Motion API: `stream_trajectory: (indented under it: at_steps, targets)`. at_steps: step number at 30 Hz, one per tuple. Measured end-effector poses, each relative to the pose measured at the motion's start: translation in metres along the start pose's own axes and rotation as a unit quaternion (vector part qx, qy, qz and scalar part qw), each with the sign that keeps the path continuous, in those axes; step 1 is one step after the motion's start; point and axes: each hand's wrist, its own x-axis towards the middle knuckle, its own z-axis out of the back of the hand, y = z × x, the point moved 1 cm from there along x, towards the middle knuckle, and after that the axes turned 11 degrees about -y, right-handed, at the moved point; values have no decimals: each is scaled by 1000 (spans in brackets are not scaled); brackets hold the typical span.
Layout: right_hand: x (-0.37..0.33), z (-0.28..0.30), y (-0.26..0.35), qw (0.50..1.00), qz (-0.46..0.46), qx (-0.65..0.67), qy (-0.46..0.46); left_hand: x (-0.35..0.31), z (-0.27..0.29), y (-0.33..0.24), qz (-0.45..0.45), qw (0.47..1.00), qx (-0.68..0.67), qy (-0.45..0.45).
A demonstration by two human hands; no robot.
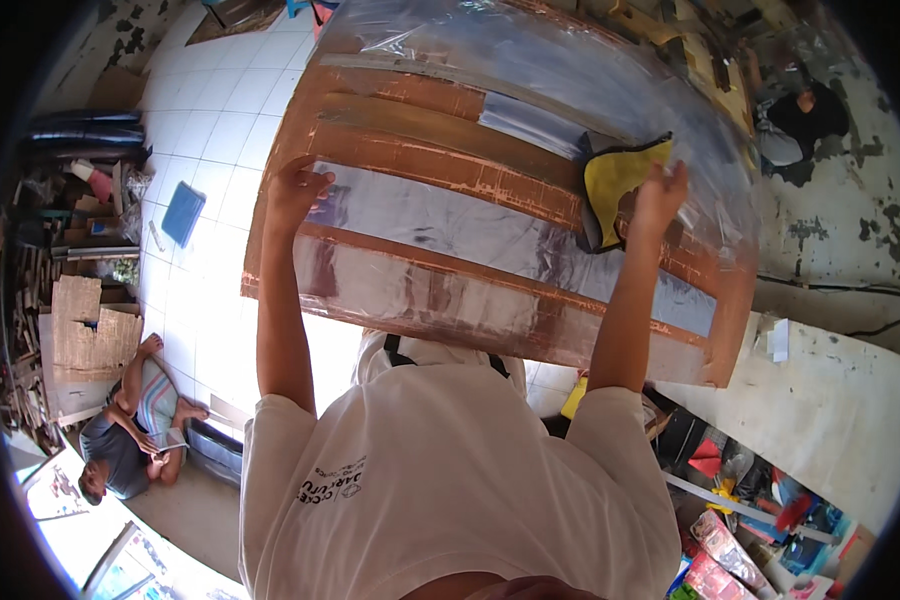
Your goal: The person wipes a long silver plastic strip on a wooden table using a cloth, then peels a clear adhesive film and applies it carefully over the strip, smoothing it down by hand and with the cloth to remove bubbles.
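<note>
A large work table (530, 345) covered in brown sheet and clear plastic stretches out in front of me. Long grey shiny strips lie across it, and the middle grey strip (450, 222) runs from one hand toward the other. At that strip's left end, my left hand (298, 190) has its fingers bent and closed on the edge. A curved yellow piece with black edging (615, 180), apparently fabric, rests on the right part of the table. Over its right side is my right hand (658, 200), fingers raised and apart; part of the piece is hidden behind it.
On the left, a person (120, 440) sits low near stacked boards and cardboard (90, 330). A blue flat object (183, 213) lies on the white tiled floor. A pale board (810, 390) stands at right, above a pile of mixed items (740, 500). Another person (810, 115) is at far right.
</note>
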Motion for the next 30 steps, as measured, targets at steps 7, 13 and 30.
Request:
stream_trajectory:
  at_steps: [7, 13, 30]
  targets:
    - [-146, -8, 99, 786, 208, 138, 565, -62, 5, -84, -244, 962, 0, 124]
    - [-142, -5, 90, 690, 184, 75, 696, -136, 18, -159, -368, 904, -8, 219]
    - [8, 140, -35, 761, 166, -155, 608, -155, 92, -203, -638, 747, -134, 129]
